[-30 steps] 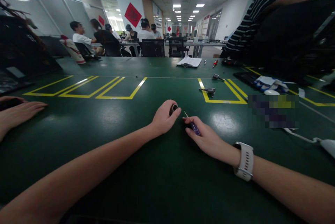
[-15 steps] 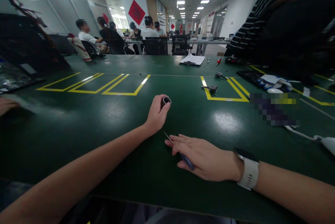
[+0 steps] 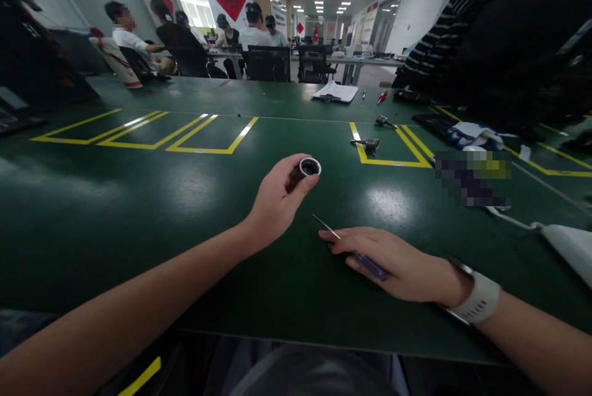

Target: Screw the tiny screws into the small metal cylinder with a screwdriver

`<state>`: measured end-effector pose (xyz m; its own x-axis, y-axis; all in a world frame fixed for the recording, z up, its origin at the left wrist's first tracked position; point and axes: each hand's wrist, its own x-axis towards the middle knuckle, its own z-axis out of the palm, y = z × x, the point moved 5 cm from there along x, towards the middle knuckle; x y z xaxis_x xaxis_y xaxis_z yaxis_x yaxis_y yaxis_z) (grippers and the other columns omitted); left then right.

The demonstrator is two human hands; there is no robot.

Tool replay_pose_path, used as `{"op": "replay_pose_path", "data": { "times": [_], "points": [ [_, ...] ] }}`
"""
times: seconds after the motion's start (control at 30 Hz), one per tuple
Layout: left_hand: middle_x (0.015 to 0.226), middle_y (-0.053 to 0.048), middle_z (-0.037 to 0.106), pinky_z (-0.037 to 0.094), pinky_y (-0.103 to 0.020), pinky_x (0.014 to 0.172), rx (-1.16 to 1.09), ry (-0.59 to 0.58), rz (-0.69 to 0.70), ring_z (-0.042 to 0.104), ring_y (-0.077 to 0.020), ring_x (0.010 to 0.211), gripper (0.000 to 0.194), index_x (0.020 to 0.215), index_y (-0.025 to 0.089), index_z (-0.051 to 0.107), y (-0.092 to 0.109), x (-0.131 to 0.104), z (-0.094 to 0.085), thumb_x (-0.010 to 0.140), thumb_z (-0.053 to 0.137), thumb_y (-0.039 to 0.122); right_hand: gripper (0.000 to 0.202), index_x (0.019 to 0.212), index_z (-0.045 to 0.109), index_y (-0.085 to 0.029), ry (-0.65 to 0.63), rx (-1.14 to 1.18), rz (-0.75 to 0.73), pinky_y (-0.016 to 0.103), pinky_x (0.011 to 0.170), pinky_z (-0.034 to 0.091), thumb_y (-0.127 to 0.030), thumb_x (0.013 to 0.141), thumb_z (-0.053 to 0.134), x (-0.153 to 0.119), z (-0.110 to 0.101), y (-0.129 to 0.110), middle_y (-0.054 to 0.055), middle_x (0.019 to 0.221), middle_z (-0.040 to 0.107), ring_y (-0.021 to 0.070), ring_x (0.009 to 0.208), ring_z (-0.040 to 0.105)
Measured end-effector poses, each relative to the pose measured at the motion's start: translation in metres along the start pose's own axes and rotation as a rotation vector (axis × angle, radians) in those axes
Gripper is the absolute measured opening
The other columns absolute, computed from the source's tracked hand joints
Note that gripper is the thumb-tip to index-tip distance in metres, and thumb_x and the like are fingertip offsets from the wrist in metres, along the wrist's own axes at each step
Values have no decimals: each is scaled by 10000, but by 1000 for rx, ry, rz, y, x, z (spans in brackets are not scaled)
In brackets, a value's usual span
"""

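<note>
My left hand (image 3: 277, 198) is closed round a dark cylindrical part (image 3: 309, 168), whose pale-rimmed round opening faces up and toward me. To its right and nearer the front edge, my right hand (image 3: 383, 257) holds a small screwdriver (image 3: 370, 265) with a purple-blue handle. The thin metal shaft points up and left, toward the left hand, without touching the part. Beside the right fingertips lies a tiny ring-like piece (image 3: 330, 247) on the green table (image 3: 194, 198). Its exact shape is too small to tell.
Two dark metal parts (image 3: 367, 145) lie by the yellow tape rectangle at the right. Behind are a clipboard with paper (image 3: 335, 92) and a red screwdriver (image 3: 382, 97). Gloves (image 3: 476, 136) and a white cable (image 3: 513, 217) lie farther right. A person in stripes (image 3: 444, 32) is at the back right.
My left hand has moved right and turned the cylinder's opening more into view. My right hand has shifted right with the screwdriver, and the tiny piece now shows. The view has tilted down slightly.
</note>
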<state>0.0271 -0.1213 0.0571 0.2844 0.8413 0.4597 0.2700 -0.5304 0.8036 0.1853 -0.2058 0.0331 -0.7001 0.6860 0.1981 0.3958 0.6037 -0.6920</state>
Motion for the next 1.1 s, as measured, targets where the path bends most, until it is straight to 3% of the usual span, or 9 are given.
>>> {"op": "replay_pose_path", "data": {
  "times": [0.07, 0.13, 0.2, 0.27, 0.37, 0.53, 0.67, 0.93, 1.1],
  "points": [
    [996, -58, 616, 495, -230, 601, -164, 5, -89, 606, -126, 739, 293, 1102, 166, 536, 1, -1, 4, 839, 550, 294, 356, 1213, 543, -260, 139, 46, 65, 410, 957, 446, -185, 868, 499, -5, -9, 6, 56, 1259, 597, 209, 1133, 566],
    [1036, -58, 615, 520, -235, 613, -327, 15, -169, 635, -131, 763, 286, 1118, 180, 526, -1, -3, 5, 847, 534, 272, 284, 1140, 598, -258, 343, 151, 175, 409, 894, 477, -250, 867, 521, -10, -22, 13, 59, 1129, 666, 221, 1032, 614],
    [1067, -65, 617, 550, -283, 707, -445, 0, -246, 653, -161, 857, 288, 1118, 185, 531, -5, -5, 5, 835, 545, 234, 167, 911, 675, -236, 540, 297, 279, 360, 752, 517, -326, 853, 547, -14, -33, 20, 53, 873, 712, 204, 827, 653],
    [1061, -74, 628, 553, -352, 796, -509, -24, -306, 651, -190, 924, 304, 1100, 178, 552, -9, -8, 5, 798, 586, 189, 241, 659, 644, -214, 645, 451, 358, 275, 553, 478, -386, 818, 587, -12, -39, 25, 17, 605, 632, 148, 582, 590],
    [1029, -83, 650, 542, -417, 852, -560, -49, -379, 647, -215, 953, 309, 1060, 159, 589, -13, -12, 5, 754, 612, 127, 388, 472, 510, -191, 614, 668, 499, 220, 393, 290, -409, 771, 630, 1, -33, 33, -44, 446, 450, 72, 393, 387],
    [1006, -76, 674, 536, -429, 871, -598, -78, -483, 640, -218, 965, 294, 1013, 145, 624, -16, -18, 8, 727, 599, 80, 431, 453, 462, -188, 553, 880, 516, 241, 443, 284, -404, 810, 572, 13, -14, 48, -69, 391, 348, 72, 388, 323],
    [1028, -73, 670, 533, -429, 868, -556, -99, -465, 639, -215, 964, 324, 1025, 146, 633, -17, -19, 10, 710, 611, 76, 425, 460, 475, -189, 576, 905, 486, 252, 448, 260, -382, 830, 556, 6, -9, 55, -66, 386, 327, 81, 397, 322],
    [1005, -75, 670, 512, -428, 881, -537, -109, -444, 639, -214, 954, 343, 1024, 136, 647, -16, -21, 13, 687, 635, 73, 423, 459, 471, -189, 581, 755, 507, 252, 424, 227, -387, 820, 569, 6, -9, 50, -58, 418, 350, 77, 401, 304],
    [1011, -75, 677, 456, -411, 931, -603, -98, -517, 624, -205, 965, 370, 1016, 127, 652, -18, -24, 17, 649, 678, 91, 432, 486, 512, -184, 539, 348, 487, 239, 426, 282, -433, 839, 537, 2, -13, 33, -30, 454, 438, 88, 435, 398]
  ]
}}
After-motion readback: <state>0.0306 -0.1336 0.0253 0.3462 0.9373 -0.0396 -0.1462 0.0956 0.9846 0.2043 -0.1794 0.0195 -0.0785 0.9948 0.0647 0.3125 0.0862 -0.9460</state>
